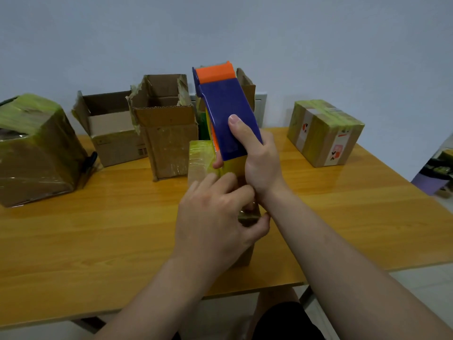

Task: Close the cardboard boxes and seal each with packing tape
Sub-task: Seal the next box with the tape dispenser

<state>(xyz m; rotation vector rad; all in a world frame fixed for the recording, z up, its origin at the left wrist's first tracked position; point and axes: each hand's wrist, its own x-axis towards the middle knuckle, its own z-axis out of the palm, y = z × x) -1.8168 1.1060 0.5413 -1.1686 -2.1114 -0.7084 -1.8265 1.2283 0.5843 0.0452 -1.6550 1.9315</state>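
Your right grip (pixel 255 163) is clamping round the tape dispenser (pixel 225 106), holding it tilted over the small box (pixel 199 155) mid-counter (pixel 98 229), probably to keep the tape taut. Your left grip (pixel 215 217) is pinching that box steady. Behind, the tall open box (pixel 166 133) and wide open box (pixel 110 133) are sitting unsealed, and I'm not seeing any contents.

Pale blue-grey wall (pixel 318 40); glossy wooden table (pixel 98 229); light floor (pixel 421 278).

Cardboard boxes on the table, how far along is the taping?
Done: the left box and right box look taped. In hand: your left hand holds the middle box while your right hand grips the tape dispenser against it. Left: at least the wide open box and tall open box.
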